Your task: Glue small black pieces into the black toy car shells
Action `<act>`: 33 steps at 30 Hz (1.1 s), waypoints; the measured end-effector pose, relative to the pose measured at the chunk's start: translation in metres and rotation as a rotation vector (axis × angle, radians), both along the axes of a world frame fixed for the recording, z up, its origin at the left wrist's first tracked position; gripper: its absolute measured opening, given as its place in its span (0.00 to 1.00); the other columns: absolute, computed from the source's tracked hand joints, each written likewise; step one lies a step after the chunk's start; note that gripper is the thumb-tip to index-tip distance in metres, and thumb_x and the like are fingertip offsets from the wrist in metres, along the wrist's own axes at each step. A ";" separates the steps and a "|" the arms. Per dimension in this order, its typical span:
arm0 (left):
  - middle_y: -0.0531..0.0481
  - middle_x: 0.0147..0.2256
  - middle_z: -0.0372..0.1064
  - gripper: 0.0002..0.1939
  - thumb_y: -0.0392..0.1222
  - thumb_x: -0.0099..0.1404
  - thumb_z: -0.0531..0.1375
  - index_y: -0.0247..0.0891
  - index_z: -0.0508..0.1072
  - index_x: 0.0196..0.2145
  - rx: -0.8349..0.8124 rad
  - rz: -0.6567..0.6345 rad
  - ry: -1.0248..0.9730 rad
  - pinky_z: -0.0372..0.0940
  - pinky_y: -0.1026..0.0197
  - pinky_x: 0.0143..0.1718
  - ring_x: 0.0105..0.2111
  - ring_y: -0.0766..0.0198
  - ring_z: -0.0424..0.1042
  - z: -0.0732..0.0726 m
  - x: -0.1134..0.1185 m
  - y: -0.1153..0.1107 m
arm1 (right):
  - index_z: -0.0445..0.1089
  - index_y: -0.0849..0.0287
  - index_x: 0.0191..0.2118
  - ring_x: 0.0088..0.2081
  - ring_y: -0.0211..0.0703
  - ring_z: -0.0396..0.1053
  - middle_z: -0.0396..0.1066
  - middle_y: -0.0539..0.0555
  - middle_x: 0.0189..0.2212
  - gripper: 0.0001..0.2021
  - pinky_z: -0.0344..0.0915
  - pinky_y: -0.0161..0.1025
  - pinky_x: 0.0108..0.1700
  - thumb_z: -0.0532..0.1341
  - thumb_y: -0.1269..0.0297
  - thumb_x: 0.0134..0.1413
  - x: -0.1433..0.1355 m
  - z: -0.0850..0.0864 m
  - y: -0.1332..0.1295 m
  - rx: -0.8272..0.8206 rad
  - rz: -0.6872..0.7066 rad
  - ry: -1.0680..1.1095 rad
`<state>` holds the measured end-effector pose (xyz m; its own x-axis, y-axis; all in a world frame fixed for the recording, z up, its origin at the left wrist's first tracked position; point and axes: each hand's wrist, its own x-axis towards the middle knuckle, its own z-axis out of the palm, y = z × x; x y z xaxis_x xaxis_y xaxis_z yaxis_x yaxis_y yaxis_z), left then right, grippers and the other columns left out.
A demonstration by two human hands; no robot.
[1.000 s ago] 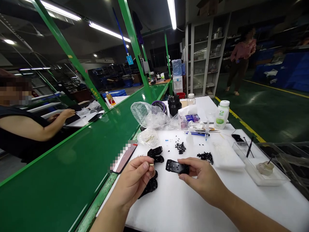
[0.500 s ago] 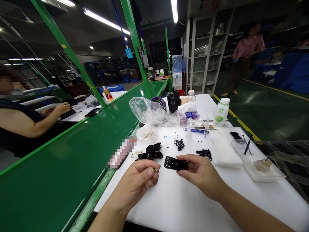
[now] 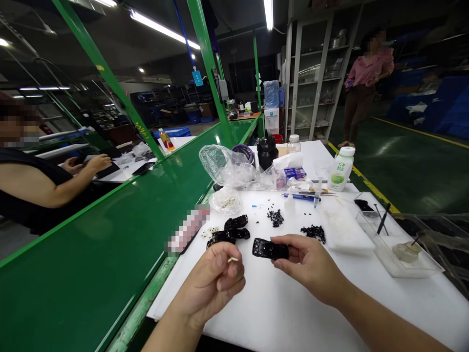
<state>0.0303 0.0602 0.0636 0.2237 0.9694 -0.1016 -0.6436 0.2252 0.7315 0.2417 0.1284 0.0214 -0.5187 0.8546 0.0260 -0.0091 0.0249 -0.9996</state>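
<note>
My right hand grips a glossy black toy car body by its right end, above the white table top. Just left of it, my left hand is closed with a tiny pale piece at the fingertips; what exactly the piece is I cannot make out. Beyond my left hand lie several more black car bodies, beside a scatter of tiny pale parts. Two heaps of small black parts, one nearer the middle and one further right, rest on the table.
A clear tray with a small jar stands at the right, by a white foam block. Behind are a blue pen, a white bottle, a black flask and plastic bags. A co-worker sits beyond the green conveyor.
My left hand has turned, bringing the pale piece more into view. The car body stays in my right hand. The whole view has shifted slightly, and the standing person has moved a little.
</note>
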 end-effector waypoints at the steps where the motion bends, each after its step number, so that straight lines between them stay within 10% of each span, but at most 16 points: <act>1: 0.58 0.20 0.62 0.09 0.46 0.55 0.72 0.38 0.80 0.30 0.001 -0.002 -0.003 0.50 0.74 0.19 0.15 0.82 0.43 -0.001 0.000 0.000 | 0.74 0.56 0.50 0.45 0.47 0.75 0.76 0.53 0.45 0.19 0.73 0.44 0.50 0.67 0.69 0.50 0.000 0.001 0.000 0.009 -0.002 -0.009; 20: 0.50 0.23 0.73 0.13 0.43 0.47 0.75 0.37 0.78 0.28 -0.063 0.135 0.377 0.58 0.68 0.24 0.19 0.72 0.64 -0.010 -0.012 -0.001 | 0.75 0.56 0.48 0.44 0.49 0.76 0.77 0.54 0.43 0.18 0.74 0.45 0.48 0.67 0.70 0.49 -0.001 0.004 -0.001 0.035 -0.027 0.016; 33: 0.54 0.25 0.65 0.15 0.55 0.61 0.64 0.39 0.75 0.32 0.025 0.215 0.908 0.53 0.67 0.26 0.24 0.69 0.56 -0.007 0.001 0.007 | 0.77 0.55 0.48 0.36 0.46 0.76 0.77 0.53 0.41 0.19 0.75 0.41 0.41 0.70 0.67 0.47 -0.004 0.004 -0.003 0.146 -0.134 -0.042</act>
<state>0.0311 0.0675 0.0567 -0.1160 0.9850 -0.1281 0.1508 0.1449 0.9779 0.2381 0.1249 0.0256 -0.4040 0.9047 0.1352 0.0459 0.1676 -0.9848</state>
